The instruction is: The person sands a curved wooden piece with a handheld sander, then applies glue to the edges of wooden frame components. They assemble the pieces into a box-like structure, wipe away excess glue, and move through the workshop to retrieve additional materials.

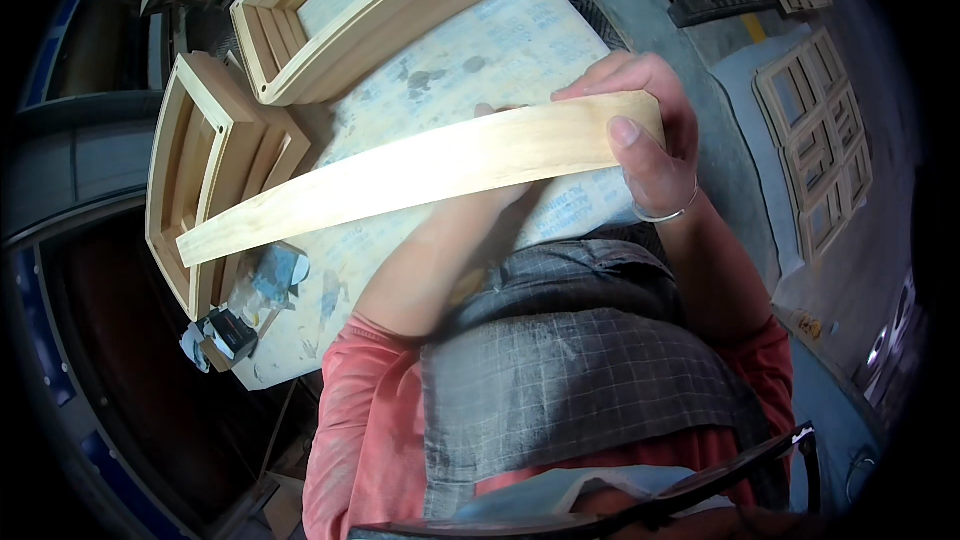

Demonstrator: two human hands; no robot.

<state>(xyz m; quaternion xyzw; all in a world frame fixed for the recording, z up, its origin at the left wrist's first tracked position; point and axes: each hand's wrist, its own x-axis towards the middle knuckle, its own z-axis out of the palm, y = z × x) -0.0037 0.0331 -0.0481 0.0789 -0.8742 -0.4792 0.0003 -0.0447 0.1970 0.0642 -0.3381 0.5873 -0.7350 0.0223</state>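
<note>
A long, pale wooden board, slightly curved, slants across the view in front of me, its narrower end to the left. My right hand is wrapped round the board's right end, thumb on the near face and fingers over the top edge. My left hand reaches behind the middle of the board, which hides most of it. Only a bit of its fingertips peeks over the far edge, so its grip cannot be made out.
Under the board is a worn, pale table with blue print. A large wooden frame lies at the back, and a smaller wooden frame stands at left. Small packets sit on the near left corner. Wooden lattice panels lie at right.
</note>
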